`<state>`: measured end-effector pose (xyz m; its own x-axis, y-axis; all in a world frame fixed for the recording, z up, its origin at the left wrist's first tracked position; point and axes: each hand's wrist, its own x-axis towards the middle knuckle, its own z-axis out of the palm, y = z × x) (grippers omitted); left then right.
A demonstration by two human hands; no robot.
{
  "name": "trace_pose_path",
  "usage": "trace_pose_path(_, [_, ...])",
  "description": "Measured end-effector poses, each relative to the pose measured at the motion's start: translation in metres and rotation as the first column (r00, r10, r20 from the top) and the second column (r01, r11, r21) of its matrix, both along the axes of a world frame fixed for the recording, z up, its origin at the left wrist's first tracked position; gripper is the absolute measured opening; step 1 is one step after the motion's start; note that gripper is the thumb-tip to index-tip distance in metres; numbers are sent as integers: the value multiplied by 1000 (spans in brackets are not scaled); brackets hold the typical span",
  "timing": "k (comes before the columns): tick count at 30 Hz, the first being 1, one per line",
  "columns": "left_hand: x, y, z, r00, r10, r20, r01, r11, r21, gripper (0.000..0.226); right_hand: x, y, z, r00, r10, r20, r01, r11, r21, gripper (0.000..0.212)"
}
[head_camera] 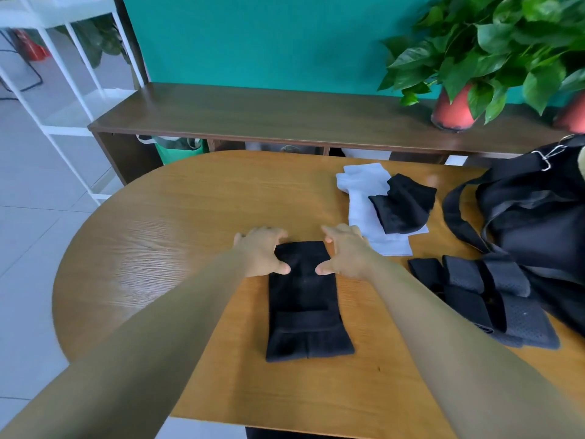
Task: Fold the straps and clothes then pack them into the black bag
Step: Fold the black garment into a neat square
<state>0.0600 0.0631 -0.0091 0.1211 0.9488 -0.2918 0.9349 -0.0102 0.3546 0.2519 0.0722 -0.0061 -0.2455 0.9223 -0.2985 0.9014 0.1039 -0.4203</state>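
Cloth (304, 299): black knit, folded oblong.
Hands: left hand (262, 253) and right hand (346, 253) splayed, thumbs touching it.
Black bag (538, 223): cut off right.

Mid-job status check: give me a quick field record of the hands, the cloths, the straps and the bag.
black cloth: folded, flat, middle of table
left hand: fingers spread, thumb on its far left corner
right hand: same, far right corner
straps: folded, beside black bag
white cloth: flat, small black piece on top
bag contents: not visible
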Motion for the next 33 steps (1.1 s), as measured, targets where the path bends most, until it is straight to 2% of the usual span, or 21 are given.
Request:
trace_pose_path(3, [-1,6,3,999,-8,-34,6,998,-67,61,-1,5,-4,998,-31,-57,26,996,-89,72])
trace_pose_path(7, [-1,0,2,995,23,94,-22,1000,-15,39,-2,3,-7,993,-65,-95,57,995,-82,54])
trace_pose_path(9, [-3,-7,-2,981,40,190,-51,997,54,33,0,-2,-10,978,-91,-188,82,995,-53,42])
trace_pose_path(11, [-7,-16,-5,951,65,301,-95,992,86,36,2,-9,-12,955,-104,-277,108,994,-2,30])
trace_pose_path(14, [-12,-32,-6,937,11,349,-81,979,187,34,7,-24,-15,950,-66,-306,120,980,160,19])
trace_pose_path(17, [-14,-51,-8,968,-104,229,20,939,343,20,11,-40,-18,970,53,-238,29,945,326,26])
trace_pose_path(19, [-15,-61,-13,971,-213,108,145,885,442,18,13,-49,-21,972,85,-218,0,932,362,31])
trace_pose_path(22, [-17,-71,-19,956,-293,-11,255,811,526,22,16,-57,-24,975,104,-196,-21,922,388,27])
trace_pose_path(27, [-16,-76,-19,901,-372,-222,429,694,579,34,20,-61,-28,981,154,-114,-93,903,418,25])
trace_pose_path(33, [-22,-77,-27,838,-364,-406,542,637,548,49,23,-62,-34,982,165,-89,-110,889,445,27])
